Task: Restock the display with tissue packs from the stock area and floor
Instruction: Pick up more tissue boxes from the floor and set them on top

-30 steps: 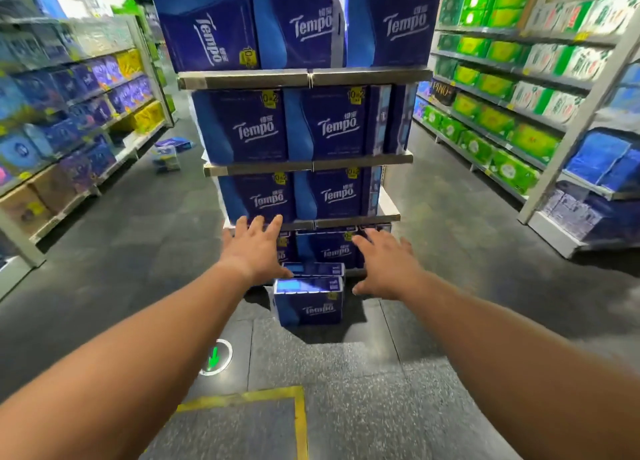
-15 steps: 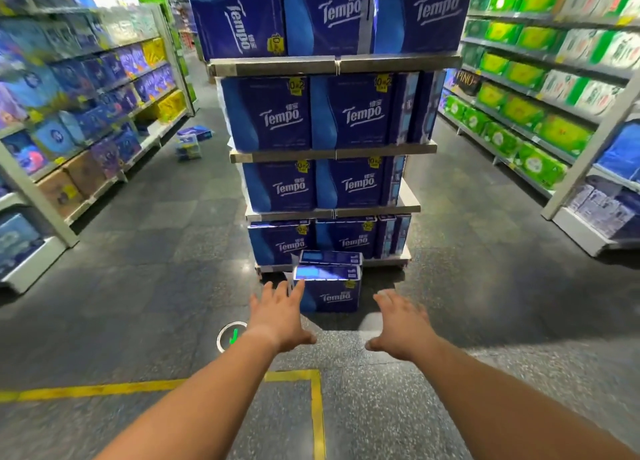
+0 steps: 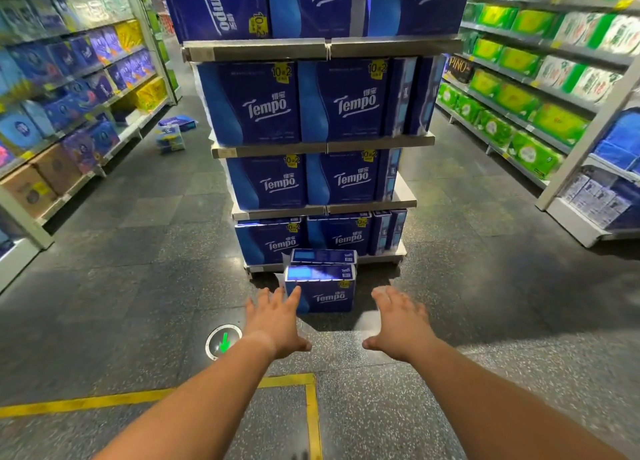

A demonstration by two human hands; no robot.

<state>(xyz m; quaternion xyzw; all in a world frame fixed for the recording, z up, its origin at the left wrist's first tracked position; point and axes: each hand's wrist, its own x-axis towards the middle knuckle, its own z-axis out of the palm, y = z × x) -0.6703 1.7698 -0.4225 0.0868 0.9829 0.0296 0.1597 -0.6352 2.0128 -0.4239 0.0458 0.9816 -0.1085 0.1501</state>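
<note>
1. A dark blue plastic-wrapped Tempo tissue pack (image 3: 320, 289) stands on the grey speckled floor (image 3: 138, 286), just in front of the tall tiered display stand (image 3: 325, 210) filled with matching blue packs.
2. A second blue pack (image 3: 323, 256) lies between that pack and the stand's base.
3. The left hand (image 3: 275, 321) reaches toward the front pack, fingers spread and straight, holding nothing; its fingertips overlap the pack's left edge, contact unclear.
4. The right hand (image 3: 398, 324) hovers right of the pack, fingers spread, empty.
5. Left of the stand, more packs (image 3: 173, 132) lie on the floor.
</note>
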